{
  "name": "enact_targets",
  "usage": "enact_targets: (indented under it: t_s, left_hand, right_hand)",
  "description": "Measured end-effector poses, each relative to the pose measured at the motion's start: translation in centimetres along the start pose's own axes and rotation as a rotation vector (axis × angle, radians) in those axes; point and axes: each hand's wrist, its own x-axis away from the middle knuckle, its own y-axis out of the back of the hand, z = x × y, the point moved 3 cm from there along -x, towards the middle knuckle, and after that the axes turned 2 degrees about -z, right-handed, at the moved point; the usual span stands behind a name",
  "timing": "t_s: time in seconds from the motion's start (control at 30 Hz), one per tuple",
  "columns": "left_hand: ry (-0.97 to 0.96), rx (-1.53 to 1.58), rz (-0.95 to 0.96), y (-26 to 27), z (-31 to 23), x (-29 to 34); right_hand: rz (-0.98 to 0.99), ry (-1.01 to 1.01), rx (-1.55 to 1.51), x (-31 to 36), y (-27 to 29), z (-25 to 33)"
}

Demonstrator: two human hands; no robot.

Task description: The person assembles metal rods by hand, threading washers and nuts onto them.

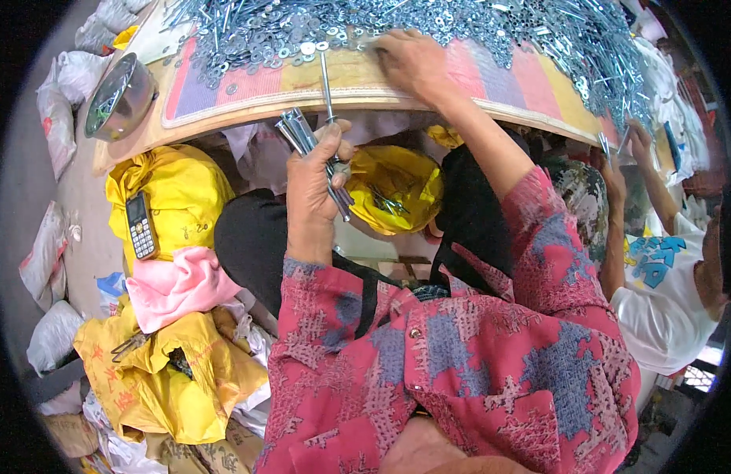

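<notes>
My left hand point(318, 170) is closed around a bundle of long silver bolts point(296, 130), held just in front of the table edge. One longer bolt point(326, 87) stands up from between its thumb and fingers, its top reaching over the mat. My right hand point(413, 67) is on the striped mat point(302, 77) at the near edge of a pile of flat washers point(263, 35). Its fingertips are blurred, so whether they hold anything is unclear. Under my hands an open yellow bag point(397, 186) has some metal pieces inside.
Many long bolts point(575, 47) lie heaped across the table's right side. A clear bowl point(122, 99) with metal parts stands at the left corner. On a yellow bag beside my leg rest a mobile phone point(141, 225) and pink cloth point(180, 286). A co-worker point(657, 292) handles bolts at right.
</notes>
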Motion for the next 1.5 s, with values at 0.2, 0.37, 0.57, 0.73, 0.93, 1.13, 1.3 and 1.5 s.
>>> enact_targets:
  t_s: [0.2, 0.37, 0.57, 0.73, 0.93, 1.13, 1.3, 1.5]
  left_hand:
    - [0.012, -0.001, -0.011, -0.2, 0.5, 0.0]
    - [0.025, -0.066, -0.015, -0.9, 1.1, -0.2]
    - [0.042, -0.184, 0.064, -3.3, 2.1, -0.9]
    - [0.095, -0.329, 0.142, -3.8, 3.0, 0.1]
    - [0.261, -0.209, 0.284, -5.6, 5.9, -0.1]
    - [0.433, -0.046, 0.369, -6.1, 8.1, -0.5]
    - [0.267, -0.208, 0.195, -6.7, 8.8, -1.2]
    - [0.27, -0.248, 0.187, -7.1, 10.2, -1.9]
  right_hand:
    - [-0.242, -0.226, -0.22, 3.0, 2.2, -4.2]
    - [-0.139, -0.11, -0.207, -1.1, -1.8, 0.6]
    - [-0.069, -0.164, -0.184, -1.7, -0.8, -2.3]
    - [0.115, -0.673, -1.311, 4.1, 3.2, -0.6]
    - [-0.135, -0.699, -1.487, 7.2, 5.6, -2.7]
    - [-0.321, -0.216, -0.624, 8.7, 8.7, -2.6]
    - [-0.355, -0.402, -0.476, 11.6, 9.9, -6.5]
    - [-0.105, -0.673, 0.064, 10.0, 5.2, -15.7]
